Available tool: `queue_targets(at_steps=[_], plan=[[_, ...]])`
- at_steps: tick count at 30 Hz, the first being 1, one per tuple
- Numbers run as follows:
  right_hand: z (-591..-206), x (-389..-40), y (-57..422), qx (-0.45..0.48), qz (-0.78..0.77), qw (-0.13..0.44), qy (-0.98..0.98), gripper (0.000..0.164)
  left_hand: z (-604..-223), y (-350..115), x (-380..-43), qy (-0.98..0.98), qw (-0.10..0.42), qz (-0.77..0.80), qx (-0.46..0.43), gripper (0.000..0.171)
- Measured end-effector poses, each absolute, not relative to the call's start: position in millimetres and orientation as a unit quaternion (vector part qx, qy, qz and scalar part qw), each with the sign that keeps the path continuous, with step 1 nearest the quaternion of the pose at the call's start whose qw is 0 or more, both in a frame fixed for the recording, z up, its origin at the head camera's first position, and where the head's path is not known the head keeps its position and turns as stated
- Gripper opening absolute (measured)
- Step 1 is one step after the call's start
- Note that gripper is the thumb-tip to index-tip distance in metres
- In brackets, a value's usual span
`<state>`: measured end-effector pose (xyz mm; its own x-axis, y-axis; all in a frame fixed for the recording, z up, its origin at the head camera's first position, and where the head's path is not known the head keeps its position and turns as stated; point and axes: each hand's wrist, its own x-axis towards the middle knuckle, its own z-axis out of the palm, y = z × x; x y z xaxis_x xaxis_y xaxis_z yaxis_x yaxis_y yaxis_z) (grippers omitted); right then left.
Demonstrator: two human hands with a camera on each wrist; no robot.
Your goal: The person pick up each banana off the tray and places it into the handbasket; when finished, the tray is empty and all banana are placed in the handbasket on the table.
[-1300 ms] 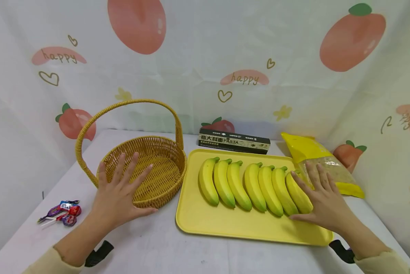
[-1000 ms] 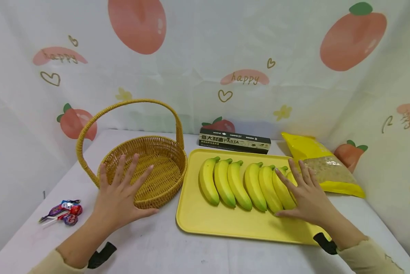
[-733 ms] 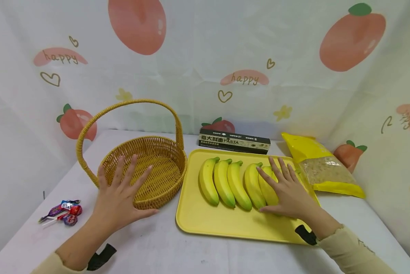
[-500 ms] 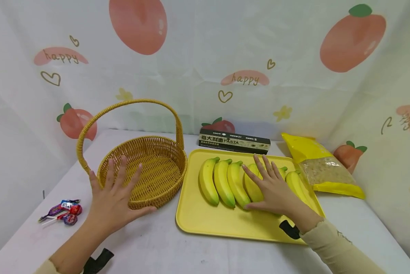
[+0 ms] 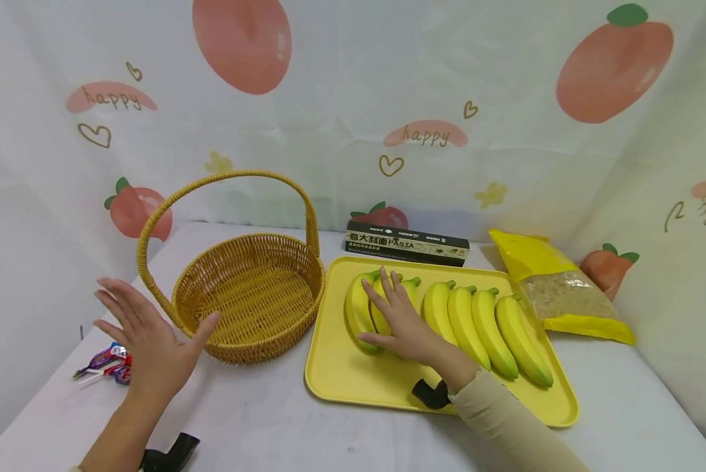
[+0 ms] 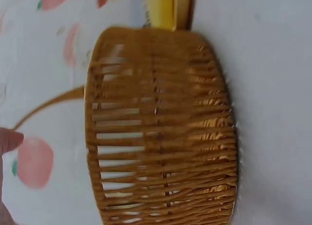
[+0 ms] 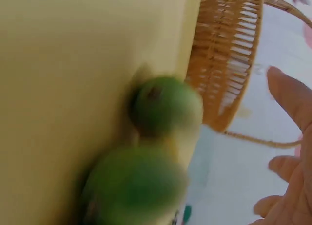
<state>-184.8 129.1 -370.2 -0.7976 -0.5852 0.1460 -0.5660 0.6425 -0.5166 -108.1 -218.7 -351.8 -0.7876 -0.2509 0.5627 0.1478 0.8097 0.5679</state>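
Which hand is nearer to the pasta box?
Right. The right hand is over the bananas, in front of the pasta box; the left hand is farther left, beside the basket.

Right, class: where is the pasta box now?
In the head view, the pasta box sits right of centre, just behind the yellow tray of bananas, between the basket on its left and the yellow bag on its right.

left hand [image 5: 155, 351]: thumb [image 5: 202, 333] splayed | right hand [image 5: 410, 333]: fingers [image 5: 377, 299] spread | right forearm [image 5: 503, 413]: sleeved, slanting inward
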Motion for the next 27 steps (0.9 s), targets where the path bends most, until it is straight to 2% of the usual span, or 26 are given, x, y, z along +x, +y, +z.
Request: queue_targets(at_steps=[3, 6, 9, 12, 15, 19, 27], plan=[[-369, -185, 115, -0.299, -0.340, 0.068, 0.889, 0.084, -351, -226, -112, -0.870, 0.296, -0.388, 0.070, 0.116], [-369, -187, 103, -0.277, -0.387, 0.097, 0.874, 0.083, -351, -234, -116, -0.857, 0.227, -0.448, 0.114, 0.112], [-371, -189, 92, -0.244, -0.428, 0.110, 0.863, 0.083, -352, -242, -123, -0.840, 0.157, -0.499, 0.145, 0.102], [-374, -192, 85, -0.207, -0.467, 0.121, 0.851, 0.083, -354, -249, -131, -0.824, 0.111, -0.533, 0.155, 0.088], [-378, -193, 79, -0.183, -0.486, 0.125, 0.846, 0.083, -356, -256, -140, -0.833, 0.092, -0.527, 0.143, 0.071], [-385, -194, 74, -0.176, -0.484, 0.121, 0.849, 0.085, -357, -269, -148, -0.871, 0.060, -0.477, 0.101, 0.056], [-397, -197, 73, -0.175, -0.468, 0.100, 0.860, 0.079, -348, -292, -155, -0.930, -0.001, -0.368, 0.015, 0.056]])
